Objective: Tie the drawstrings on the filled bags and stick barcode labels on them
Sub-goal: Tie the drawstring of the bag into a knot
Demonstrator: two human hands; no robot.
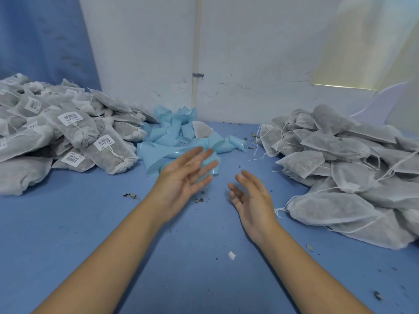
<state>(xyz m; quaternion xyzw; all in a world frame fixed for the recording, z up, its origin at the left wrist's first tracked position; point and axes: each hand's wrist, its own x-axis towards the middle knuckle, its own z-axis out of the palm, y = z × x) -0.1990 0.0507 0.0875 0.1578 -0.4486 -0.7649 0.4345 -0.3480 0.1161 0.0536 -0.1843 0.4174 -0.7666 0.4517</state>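
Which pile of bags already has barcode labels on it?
The left pile: white labels show on it. The right pile shows none.

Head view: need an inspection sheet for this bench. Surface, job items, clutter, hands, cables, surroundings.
Surface: blue table, strewn with dried leaf bits.
Job's things: labelled bags piled on the left; unlabelled bags piled on the right, drawstrings trailing.
Clutter: blue backing strips heaped at centre back; white scrap near the front.
Grippers: left hand open, blurred, in front of the strips; right hand open, holds nothing.
Cables: nothing seen.
Surroundings: white wall with a pipe; blue curtain on the left.
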